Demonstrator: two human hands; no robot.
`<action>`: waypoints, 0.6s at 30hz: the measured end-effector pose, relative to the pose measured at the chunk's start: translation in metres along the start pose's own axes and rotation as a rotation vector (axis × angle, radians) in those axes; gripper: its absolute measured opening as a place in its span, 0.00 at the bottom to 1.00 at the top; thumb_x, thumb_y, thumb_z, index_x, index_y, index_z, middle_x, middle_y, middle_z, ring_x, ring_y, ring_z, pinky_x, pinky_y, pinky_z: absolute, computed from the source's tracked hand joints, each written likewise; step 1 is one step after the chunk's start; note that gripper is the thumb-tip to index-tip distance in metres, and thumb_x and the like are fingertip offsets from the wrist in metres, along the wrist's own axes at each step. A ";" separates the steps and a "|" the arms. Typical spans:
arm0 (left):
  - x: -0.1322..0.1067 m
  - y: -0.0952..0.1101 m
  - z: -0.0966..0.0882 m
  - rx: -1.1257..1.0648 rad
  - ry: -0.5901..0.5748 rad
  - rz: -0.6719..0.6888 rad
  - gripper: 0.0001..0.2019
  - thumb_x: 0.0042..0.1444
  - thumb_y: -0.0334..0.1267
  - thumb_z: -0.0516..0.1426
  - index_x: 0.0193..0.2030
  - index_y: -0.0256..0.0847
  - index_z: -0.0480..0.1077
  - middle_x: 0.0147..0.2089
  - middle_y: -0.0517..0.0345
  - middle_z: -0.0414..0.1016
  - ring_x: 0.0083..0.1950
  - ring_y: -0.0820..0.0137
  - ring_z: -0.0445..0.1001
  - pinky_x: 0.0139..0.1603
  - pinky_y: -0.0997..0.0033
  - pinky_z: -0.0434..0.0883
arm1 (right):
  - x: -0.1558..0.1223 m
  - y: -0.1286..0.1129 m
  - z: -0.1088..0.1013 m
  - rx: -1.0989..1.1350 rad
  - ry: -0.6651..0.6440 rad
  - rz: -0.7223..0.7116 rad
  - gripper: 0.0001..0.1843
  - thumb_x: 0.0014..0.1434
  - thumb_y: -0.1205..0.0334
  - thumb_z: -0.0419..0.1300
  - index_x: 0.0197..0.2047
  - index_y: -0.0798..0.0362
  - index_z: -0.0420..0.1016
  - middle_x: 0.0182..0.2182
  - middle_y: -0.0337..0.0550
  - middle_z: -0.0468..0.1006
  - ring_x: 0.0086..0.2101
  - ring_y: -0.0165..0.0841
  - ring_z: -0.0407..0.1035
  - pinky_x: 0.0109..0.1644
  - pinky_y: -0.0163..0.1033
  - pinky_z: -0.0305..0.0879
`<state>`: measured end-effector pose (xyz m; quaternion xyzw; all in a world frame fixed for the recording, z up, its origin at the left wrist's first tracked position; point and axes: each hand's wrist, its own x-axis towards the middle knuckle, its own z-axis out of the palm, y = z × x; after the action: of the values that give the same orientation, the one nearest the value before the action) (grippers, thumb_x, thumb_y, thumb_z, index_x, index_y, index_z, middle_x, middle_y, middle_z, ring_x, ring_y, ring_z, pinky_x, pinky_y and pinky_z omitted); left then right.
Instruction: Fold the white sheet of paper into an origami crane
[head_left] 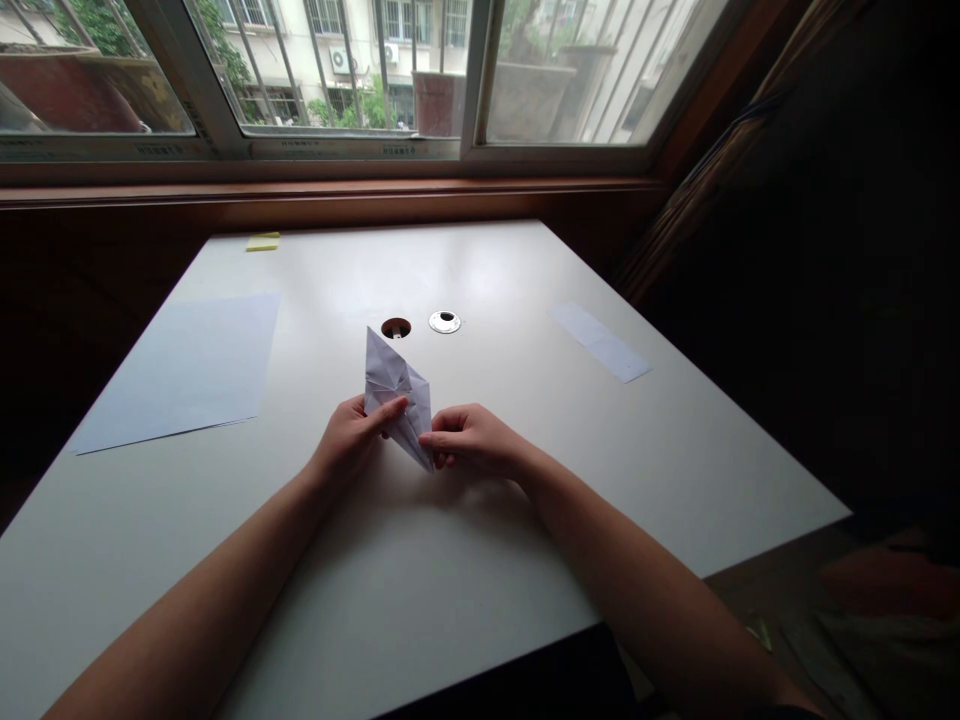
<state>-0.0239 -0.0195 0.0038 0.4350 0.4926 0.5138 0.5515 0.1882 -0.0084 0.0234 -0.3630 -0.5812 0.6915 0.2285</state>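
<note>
A folded white paper piece (394, 392), creased into a pointed origami shape, stands up between both hands at the middle of the white table (480, 560). My left hand (351, 438) grips its left side, thumb lying across the paper. My right hand (469, 440) pinches the lower right tip with fingers curled in. The paper's upper point tilts away from me toward the window.
A flat sheet of white paper (184, 368) lies at the left. A small strip of paper (600, 342) lies at the right. A cable hole (396, 327) and its round cap (445, 321) sit beyond the hands. A yellow sticky pad (262, 242) rests at the far edge.
</note>
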 end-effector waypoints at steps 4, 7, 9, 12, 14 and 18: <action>-0.001 0.001 0.000 0.010 -0.009 -0.001 0.19 0.44 0.51 0.70 0.29 0.35 0.77 0.24 0.55 0.74 0.28 0.66 0.74 0.29 0.68 0.67 | 0.000 -0.001 0.000 -0.003 0.006 0.005 0.18 0.53 0.49 0.70 0.27 0.56 0.75 0.22 0.39 0.77 0.23 0.27 0.70 0.30 0.32 0.65; 0.000 0.001 0.000 0.007 -0.008 0.000 0.19 0.44 0.51 0.70 0.29 0.35 0.77 0.24 0.55 0.75 0.29 0.66 0.74 0.29 0.68 0.67 | 0.000 -0.001 0.000 -0.008 0.001 0.007 0.18 0.53 0.49 0.70 0.27 0.56 0.75 0.22 0.39 0.77 0.23 0.27 0.70 0.30 0.32 0.65; 0.000 0.001 0.001 0.007 -0.005 0.001 0.19 0.44 0.51 0.70 0.29 0.35 0.77 0.25 0.55 0.75 0.29 0.66 0.74 0.30 0.69 0.67 | 0.000 0.000 0.000 -0.013 -0.004 0.006 0.18 0.53 0.49 0.70 0.27 0.56 0.75 0.22 0.39 0.77 0.24 0.27 0.70 0.30 0.32 0.65; 0.000 0.000 0.000 0.009 0.001 0.001 0.19 0.44 0.51 0.70 0.30 0.35 0.77 0.25 0.55 0.75 0.29 0.66 0.74 0.30 0.69 0.67 | 0.000 0.000 0.000 -0.023 -0.006 0.002 0.18 0.53 0.49 0.69 0.27 0.56 0.74 0.22 0.39 0.77 0.24 0.27 0.71 0.30 0.32 0.65; -0.001 0.000 0.000 0.010 0.001 -0.001 0.19 0.44 0.50 0.70 0.30 0.34 0.77 0.26 0.55 0.75 0.29 0.67 0.74 0.30 0.69 0.67 | 0.000 -0.001 0.000 -0.034 -0.005 0.005 0.18 0.54 0.49 0.69 0.26 0.56 0.74 0.22 0.39 0.77 0.25 0.27 0.71 0.30 0.32 0.66; -0.002 0.000 0.000 0.016 0.002 -0.003 0.19 0.45 0.50 0.70 0.32 0.34 0.77 0.27 0.55 0.76 0.30 0.67 0.74 0.31 0.69 0.67 | 0.000 0.000 0.000 -0.053 -0.005 0.002 0.17 0.55 0.50 0.68 0.27 0.56 0.74 0.22 0.39 0.77 0.25 0.28 0.72 0.31 0.32 0.67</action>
<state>-0.0241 -0.0210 0.0037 0.4382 0.4976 0.5095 0.5484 0.1881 -0.0079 0.0233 -0.3678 -0.5994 0.6770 0.2168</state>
